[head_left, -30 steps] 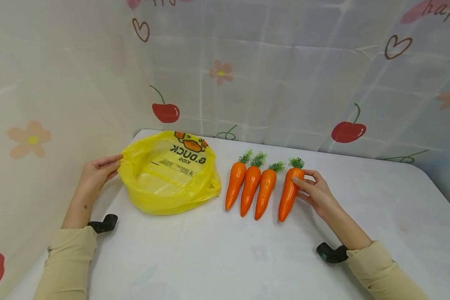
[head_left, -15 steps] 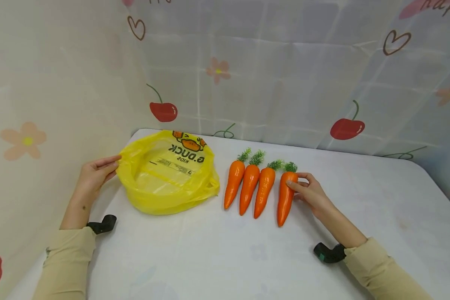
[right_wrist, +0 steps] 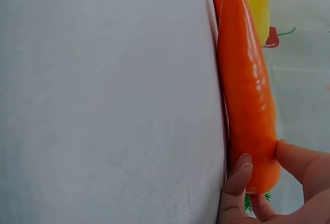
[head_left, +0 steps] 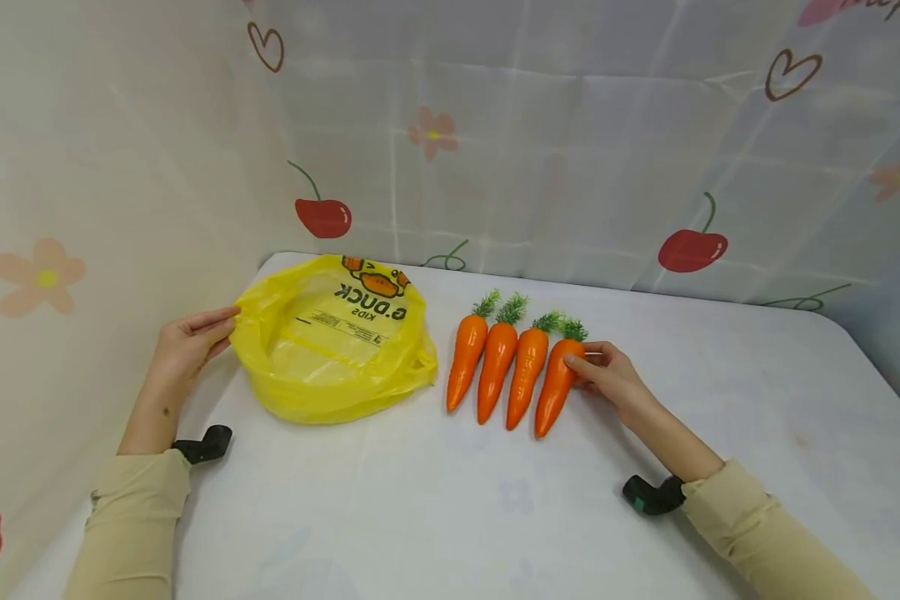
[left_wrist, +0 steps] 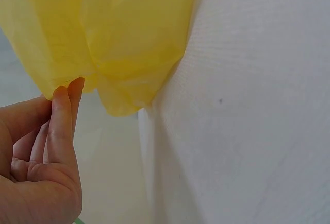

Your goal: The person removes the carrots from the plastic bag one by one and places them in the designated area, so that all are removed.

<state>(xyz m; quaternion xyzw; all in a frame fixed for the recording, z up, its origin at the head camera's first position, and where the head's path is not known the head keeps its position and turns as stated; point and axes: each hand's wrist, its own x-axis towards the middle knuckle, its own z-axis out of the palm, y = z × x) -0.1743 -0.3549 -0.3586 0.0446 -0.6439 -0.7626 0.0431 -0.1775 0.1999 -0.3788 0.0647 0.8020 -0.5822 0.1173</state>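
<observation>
A yellow plastic bag (head_left: 330,404) with a duck print lies mouth up and spread on the left of the table. Its left rim is pinched between the thumb and fingers of my left hand (head_left: 190,343); the left wrist view shows the pinched film of the bag (left_wrist: 129,44) close up. Several orange carrots (head_left: 497,371) with green tops lie in a row right of the bag. My right hand (head_left: 611,377) grips the rightmost carrot (head_left: 555,392) near its leafy end. In the right wrist view, thumb and fingers stand on either side of this carrot (right_wrist: 247,90).
A white cloth covers the table (head_left: 420,517). Behind it hangs a pale curtain (head_left: 532,167) printed with cherries, hearts and flowers; another stretch of it runs along the left side. A black camera mount sits at each wrist, the right one (head_left: 652,496) just above the cloth.
The right hand has brought its carrot leftward, close beside the other carrots. My left hand keeps its pinch on the bag's rim. The head view has shifted slightly.
</observation>
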